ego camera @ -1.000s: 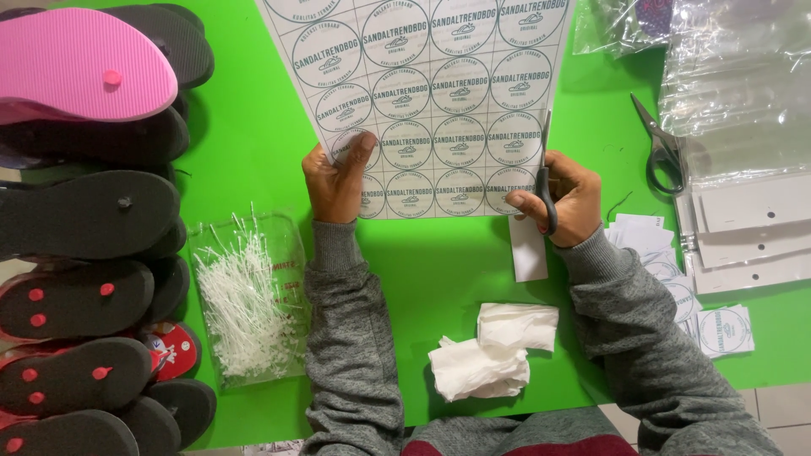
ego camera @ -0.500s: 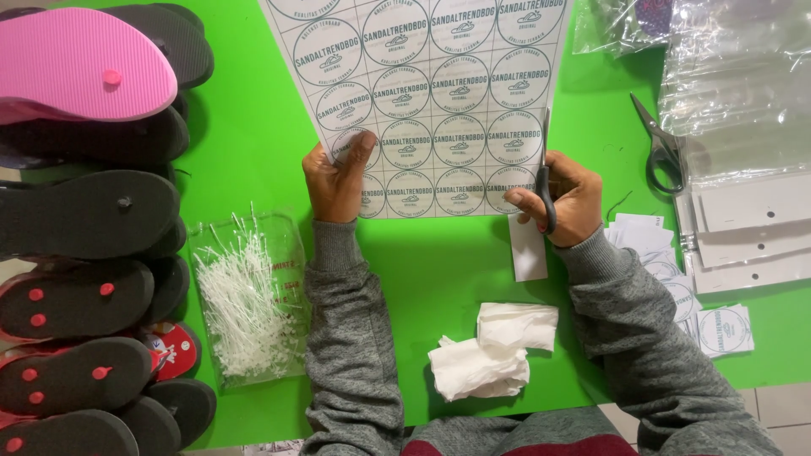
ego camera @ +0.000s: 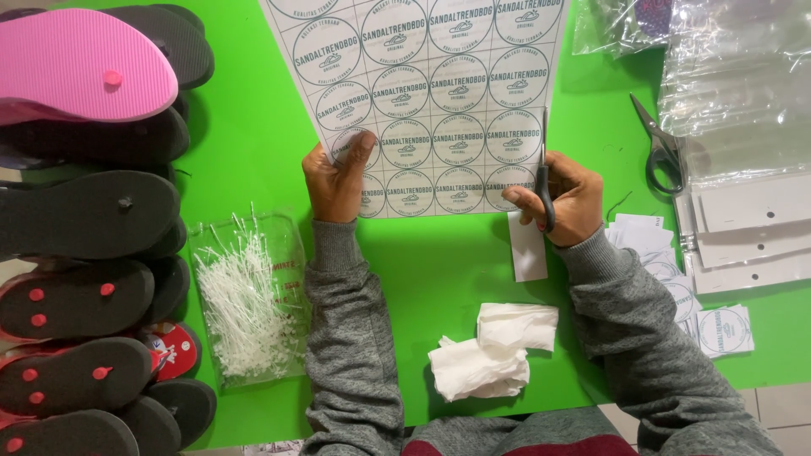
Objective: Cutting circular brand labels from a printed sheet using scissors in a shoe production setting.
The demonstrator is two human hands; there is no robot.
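- White paper sheet of round printed labels [ego camera: 431,101] lies flat on the bright green table [ego camera: 245,127], its lower corner pinched by the left hand [ego camera: 338,181] at nine o'clock, which steadies it.
- The right hand [ego camera: 562,198], at three o'clock, is closed around black-handled scissors [ego camera: 545,181] — blades up along a column edge, as if trimming a strip.
- The sheet's top runs out of view; the scissor handles are hidden in the fist.

Matt paper label sheet [ego camera: 431,93], smooth green tabletop [ego camera: 245,127], glossy clear plastic bags [ego camera: 743,84], crumpled tissue [ego camera: 490,350]
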